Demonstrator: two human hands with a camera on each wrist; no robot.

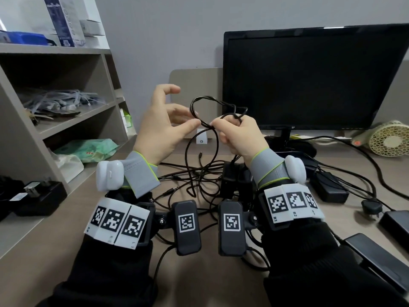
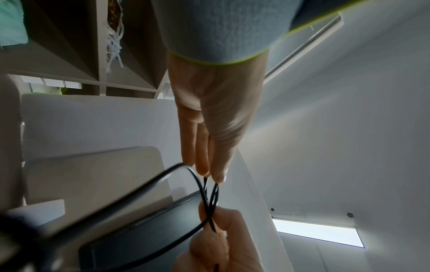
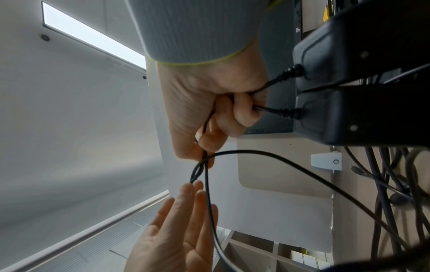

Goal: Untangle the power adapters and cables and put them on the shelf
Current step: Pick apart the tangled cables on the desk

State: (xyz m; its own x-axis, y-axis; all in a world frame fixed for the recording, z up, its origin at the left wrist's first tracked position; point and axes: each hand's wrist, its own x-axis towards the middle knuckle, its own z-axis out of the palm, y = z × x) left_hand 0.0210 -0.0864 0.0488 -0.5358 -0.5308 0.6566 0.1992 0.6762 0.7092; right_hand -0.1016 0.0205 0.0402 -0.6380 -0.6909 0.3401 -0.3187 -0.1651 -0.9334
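Both hands are raised above the desk on one thin black cable point(image 1: 210, 99). My left hand point(image 1: 194, 119) pinches the cable's loop between thumb and fingertips point(image 2: 207, 171), with the index finger lifted. My right hand point(image 1: 223, 127) grips the same cable and a second lead in its curled fingers point(image 3: 242, 114). Two black power adapters point(image 1: 230, 178) hang from those leads below the right wrist, seen close in the right wrist view as adapters point(image 3: 360, 114). The cable point(image 3: 197, 171) is twisted on itself between the two hands. A tangle of black cables point(image 1: 199, 173) lies on the desk underneath.
A grey shelf unit point(image 1: 66, 122) stands on the left with white ties, a green packet point(image 1: 88, 149) and a black adapter point(image 1: 39, 196) on its lowest board. A black monitor point(image 1: 309, 78) is behind the hands. More adapters point(image 1: 329, 187) and a small fan point(image 1: 389, 140) lie right.
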